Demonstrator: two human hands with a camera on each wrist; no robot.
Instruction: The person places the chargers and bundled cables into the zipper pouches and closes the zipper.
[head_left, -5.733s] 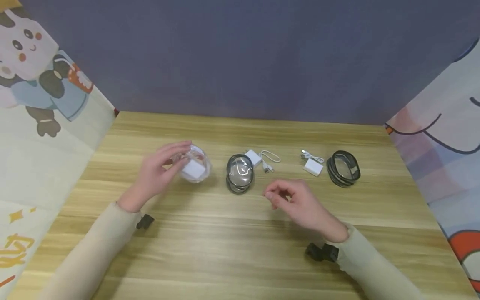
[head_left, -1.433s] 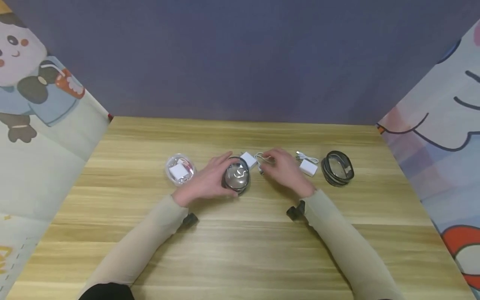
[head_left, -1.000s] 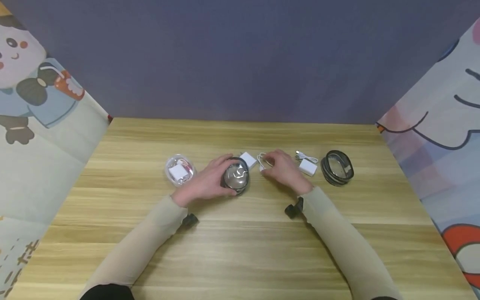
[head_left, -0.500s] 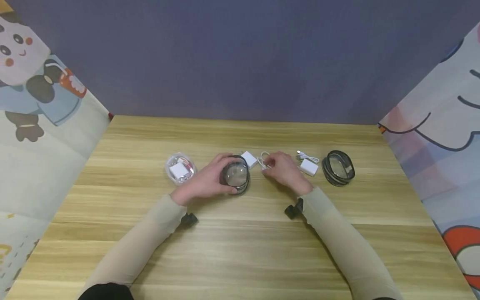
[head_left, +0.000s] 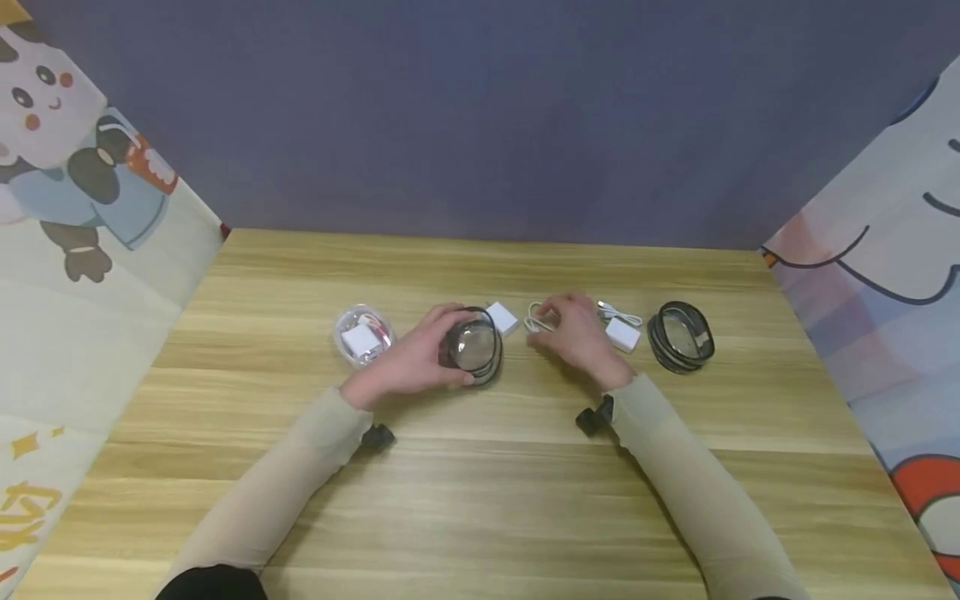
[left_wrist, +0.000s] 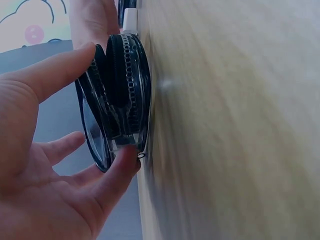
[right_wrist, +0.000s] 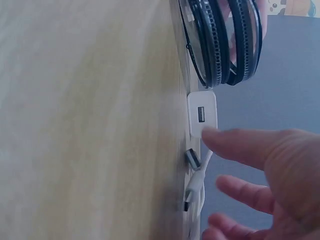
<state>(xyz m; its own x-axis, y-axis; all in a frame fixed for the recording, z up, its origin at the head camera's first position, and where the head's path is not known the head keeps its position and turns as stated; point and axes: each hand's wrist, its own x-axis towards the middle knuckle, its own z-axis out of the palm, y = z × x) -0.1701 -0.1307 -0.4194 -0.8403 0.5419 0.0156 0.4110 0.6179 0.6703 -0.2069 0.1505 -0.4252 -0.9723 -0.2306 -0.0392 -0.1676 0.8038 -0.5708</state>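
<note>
My left hand [head_left: 417,353] grips a small clear zip case with black trim [head_left: 476,348], thumb on the near side and fingers on the far side. In the left wrist view the zip case [left_wrist: 117,85] shows zipper teeth on two edges, parted by a gap. Its inside looks bare through the clear top. Fingers apart and relaxed, my right hand [head_left: 579,335] hovers at a short white USB cable [head_left: 534,322]. In the right wrist view the thumb points toward a white charger plug [right_wrist: 202,114], and the cable's USB connector [right_wrist: 193,159] lies beside it.
On the left sits a clear case [head_left: 362,313] holding a white charger and cable. Right of my right hand lie another white cable [head_left: 621,314] and charger [head_left: 622,334], beside a second black-trimmed case [head_left: 681,337]. A dark panel [head_left: 480,117] rises behind the wooden table [head_left: 480,500].
My left hand has gone from the left clear case to the black-trimmed one and gripped it. My right hand moved up to the cable; just now it shifted slightly and its fingers spread.
</note>
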